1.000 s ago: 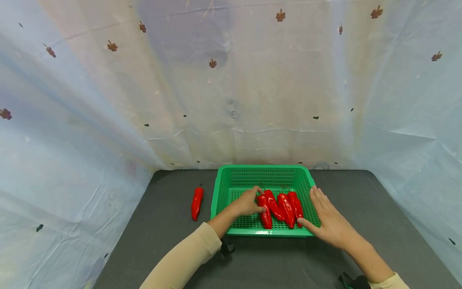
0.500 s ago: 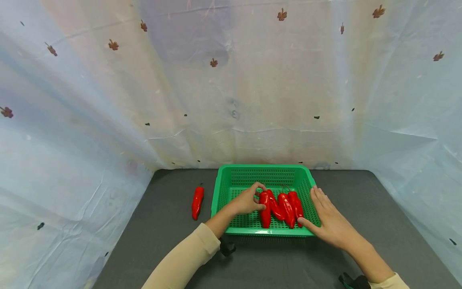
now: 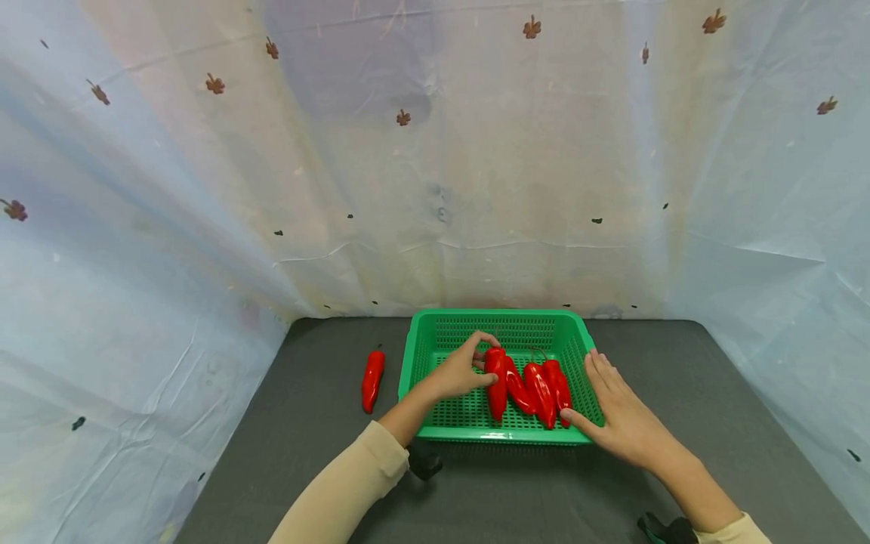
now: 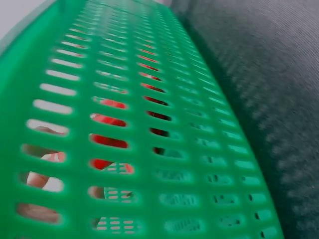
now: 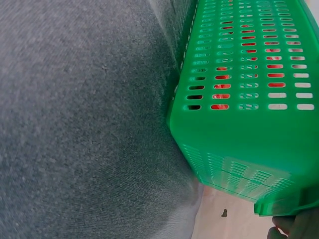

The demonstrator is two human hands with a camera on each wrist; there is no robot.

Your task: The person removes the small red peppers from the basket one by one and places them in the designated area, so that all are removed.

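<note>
Green plastic forms the basket (image 3: 503, 436), which sits toward the far edge of the dark table (image 3: 326, 461). Inside it, the left hand (image 3: 454, 375) pinches the leftmost red pepper (image 3: 497, 394) between thumb and curled fingers, near its stem end, probably because the thicker top gives a surer hold than the narrow tip. Whether that tip touches the basket floor, I cannot tell.

Three other peppers (image 3: 540, 399) lie side by side in the basket's right half, tips toward the near rim, perhaps lined up so that each fits in a row. The right hand (image 3: 615, 414) rests along the right rim, its long fingers straight and together, thumb spread over the near right corner; it seems to steady the basket. One loose pepper (image 3: 371, 381) lies on the table, between the basket's left rim and the table's left edge.
</note>
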